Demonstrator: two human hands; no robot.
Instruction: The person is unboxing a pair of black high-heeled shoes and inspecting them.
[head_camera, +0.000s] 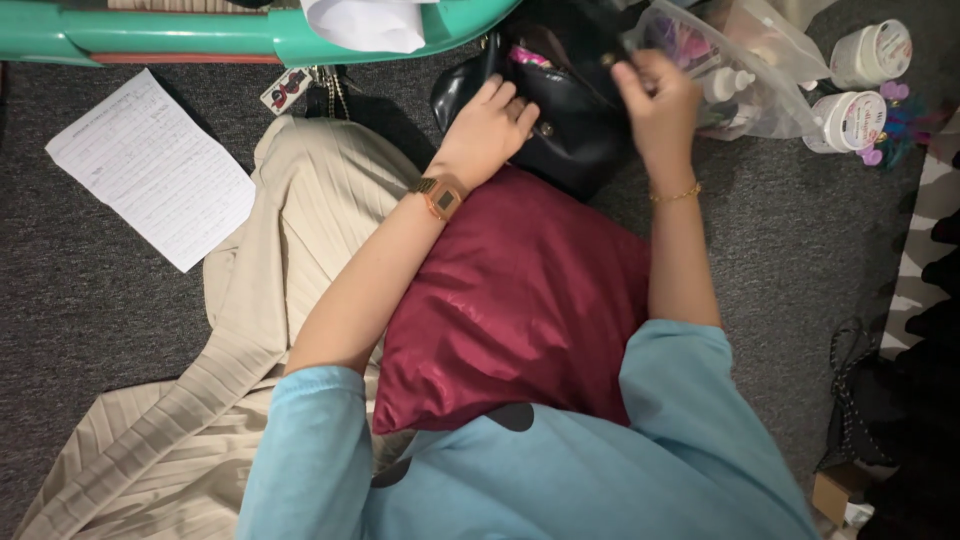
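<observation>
Taking the black handbag (560, 120) as the landmark and reading from left to right: well off to its left a handwritten sheet of paper (150, 165) lies flat on the dark grey carpet (90, 300), and nearer, still left of the bag, spreads a beige pleated cloth (250, 330) with a tagged key bunch (300, 90) at its top edge. The left hand (487, 125) rests flat on the bag's left flank, fingers spread and laid over the leather rather than closed round it, a gold watch (441, 196) on the wrist. The bag sits just beyond both hands, against the green rail (200, 35), its long axis running roughly left to right across the view, with the mouth at the far side. Just this side of the bag lies a maroon cushion (510, 300), its upper corner touching the bag. The right hand (655, 95) is at the bag's upper right edge, fingers curled and pinched together at the opening; what they grip I cannot tell. Both hands touch the bag, but they stay apart from each other. Right of the bag lies a clear plastic pouch (750, 75) of small items, then two white jars (860, 90).
</observation>
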